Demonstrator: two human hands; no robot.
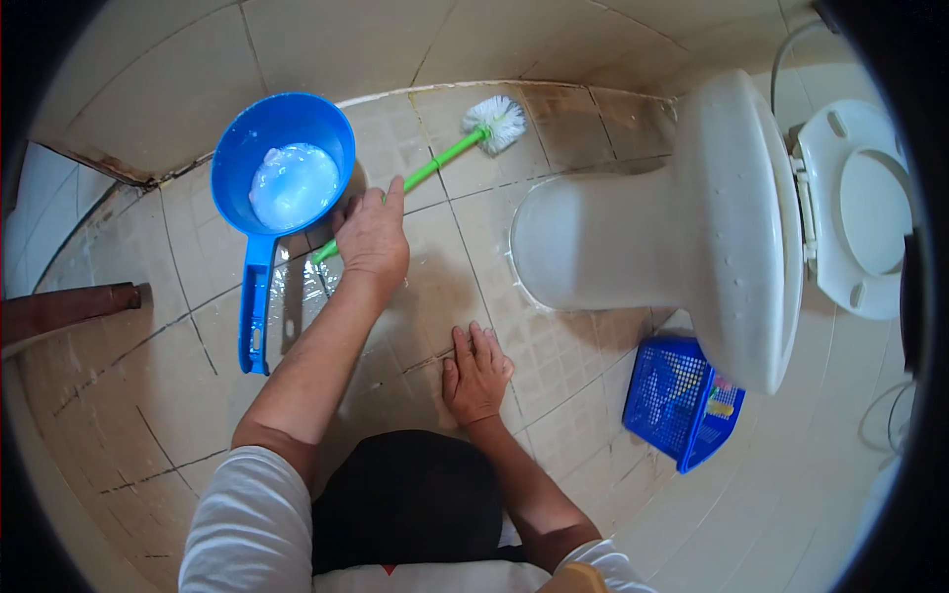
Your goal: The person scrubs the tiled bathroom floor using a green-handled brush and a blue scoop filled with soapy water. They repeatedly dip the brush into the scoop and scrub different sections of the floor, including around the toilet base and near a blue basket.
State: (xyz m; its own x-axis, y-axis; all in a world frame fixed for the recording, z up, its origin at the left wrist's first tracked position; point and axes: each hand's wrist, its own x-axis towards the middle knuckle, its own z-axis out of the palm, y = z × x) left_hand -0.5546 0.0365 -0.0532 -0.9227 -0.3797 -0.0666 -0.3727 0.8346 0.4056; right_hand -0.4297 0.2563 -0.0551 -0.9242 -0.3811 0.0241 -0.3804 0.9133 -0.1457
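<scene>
The left hand (373, 237) grips the green handle of a toilet brush (465, 143), fingers wrapped around the lower part of the shaft with the index finger laid along it. The brush slants across the tiled floor (178, 395), its white bristle head lying near the far edge of the floor where it meets the wall, just beside the foot of the white toilet (633, 242). The right hand (475, 376) holds nothing; it rests flat on the tiles with fingers spread narrowly, close to the toilet's base. A blue dipper (281, 163) sits on the floor touching or just beside the left hand, holding what looks like foamy water, its long handle pointing toward the person. A blue plastic basket (677, 400) stands under the toilet bowl's rim, on the right side of the floor.
</scene>
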